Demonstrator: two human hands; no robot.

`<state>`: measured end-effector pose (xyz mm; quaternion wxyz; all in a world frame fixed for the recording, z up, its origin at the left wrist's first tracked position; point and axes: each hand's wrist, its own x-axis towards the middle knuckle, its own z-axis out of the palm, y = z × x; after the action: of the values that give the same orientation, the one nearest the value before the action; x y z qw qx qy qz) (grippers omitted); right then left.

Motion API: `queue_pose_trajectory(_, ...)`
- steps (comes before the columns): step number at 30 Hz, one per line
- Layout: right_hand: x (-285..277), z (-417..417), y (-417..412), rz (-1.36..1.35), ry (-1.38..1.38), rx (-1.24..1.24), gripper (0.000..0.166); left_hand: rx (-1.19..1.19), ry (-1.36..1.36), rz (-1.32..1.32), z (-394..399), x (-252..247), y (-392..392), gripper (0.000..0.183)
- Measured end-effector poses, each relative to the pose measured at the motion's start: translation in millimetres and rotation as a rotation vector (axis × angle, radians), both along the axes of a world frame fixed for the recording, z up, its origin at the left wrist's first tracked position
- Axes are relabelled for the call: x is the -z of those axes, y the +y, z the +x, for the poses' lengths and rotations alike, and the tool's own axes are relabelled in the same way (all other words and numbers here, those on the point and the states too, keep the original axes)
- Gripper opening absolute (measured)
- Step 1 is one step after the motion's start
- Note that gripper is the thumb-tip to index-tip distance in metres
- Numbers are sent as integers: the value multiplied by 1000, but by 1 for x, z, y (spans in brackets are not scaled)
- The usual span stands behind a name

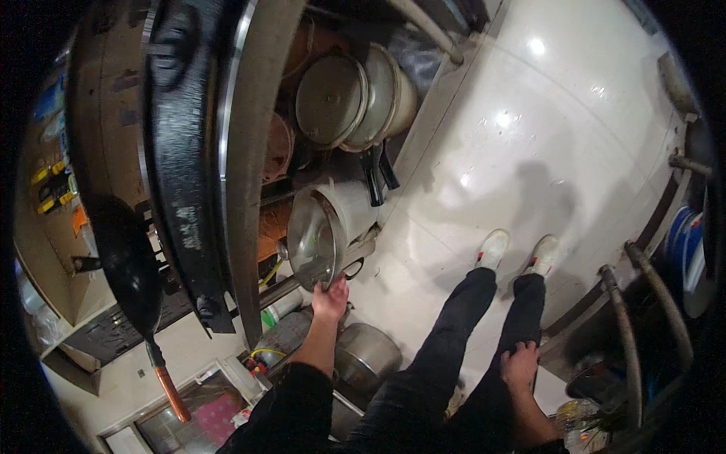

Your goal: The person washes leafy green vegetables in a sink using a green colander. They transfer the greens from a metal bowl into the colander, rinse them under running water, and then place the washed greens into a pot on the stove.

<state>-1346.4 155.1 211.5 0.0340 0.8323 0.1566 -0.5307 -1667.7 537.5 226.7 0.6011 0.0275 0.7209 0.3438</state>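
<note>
My left hand grips the lower edge of a round glass pot lid with a metal rim. The lid is tilted on its side, its knob facing left, in front of a whitish plastic bucket. A dark loop handle shows just right of my fingers; what it belongs to is unclear. My right hand rests by my right knee, fingers loosely bent, holding nothing. Below my left forearm stands a stainless steel pot on the floor.
Lidded pans with black handles fill the low shelf. A gas stove stands above it, with a black wok whose wooden handle juts out. A grey gas cylinder stands near my left arm. Wooden stool legs are at right.
</note>
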Motion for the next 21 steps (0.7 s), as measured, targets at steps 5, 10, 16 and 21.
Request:
queue_pose_trajectory(5,26,-47,-23,18,-77,-15,31,108,-25,62,-32,64,36,72)
queue_pose_trajectory(10,42,-67,-21,-67,-52,28,34,118,-19,-40,-4,57,20,65)
queue_pose_trajectory(16,42,-64,-11,-27,-73,53,31,1375,13,-580,10,29,-142,51)
queue_pose_trajectory(21,43,-57,-7,-51,-63,78,30,2347,247,-330,127,-15,-199,87)
